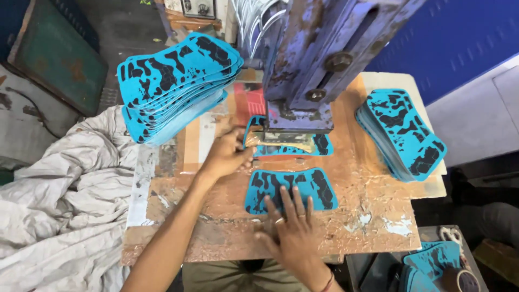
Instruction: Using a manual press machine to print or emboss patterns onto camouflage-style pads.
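The counter was a worn board covered with brown, scratched tape, standing in a workshop with a blue wall at the far right. On its near middle lay a flat blue piece with black patches. The right hand rested open on it, fingers spread and pressing on its near edge. Just beyond it, a second blue piece lay under the foot of the blue metal press. The left hand was at the left end of this piece; it was blurred, and I cannot tell if its fingers gripped the piece or only touched it. At the far left of the counter stood a tall, leaning stack of the same pieces. At the right edge was a lower stack. A grey crumpled cloth hung beside the counter on the left.
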